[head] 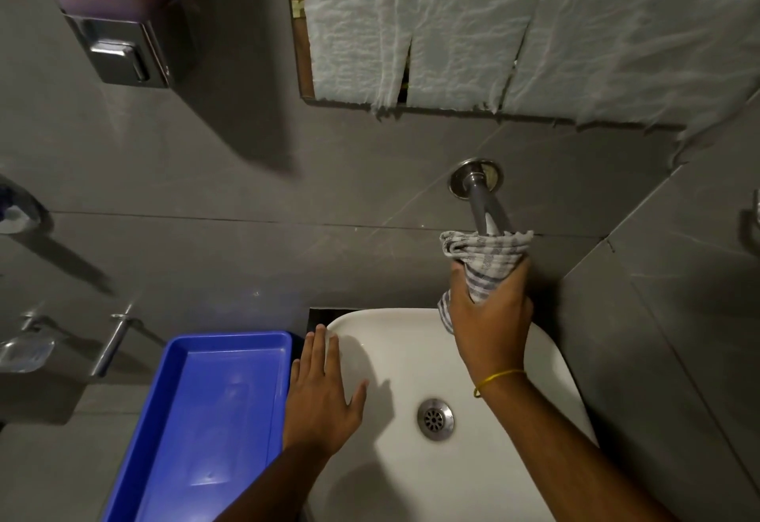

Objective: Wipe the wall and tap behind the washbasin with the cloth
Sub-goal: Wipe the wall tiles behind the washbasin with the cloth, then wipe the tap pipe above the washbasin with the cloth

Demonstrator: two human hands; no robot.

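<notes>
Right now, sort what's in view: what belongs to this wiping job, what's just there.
In the job: cloth in right hand, wrapped around tap; grey wall; washbasin, left hand resting on it.

Just there: blue tray, soap dispenser, drain.

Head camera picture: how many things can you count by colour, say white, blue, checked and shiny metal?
White: 1, the washbasin
Blue: 1, the tray
Checked grey and white: 1, the cloth, wrapped round the tap and gripped by the right hand
Shiny metal: 3, the tap, the drain, the wall dispenser
Total: 6
</notes>
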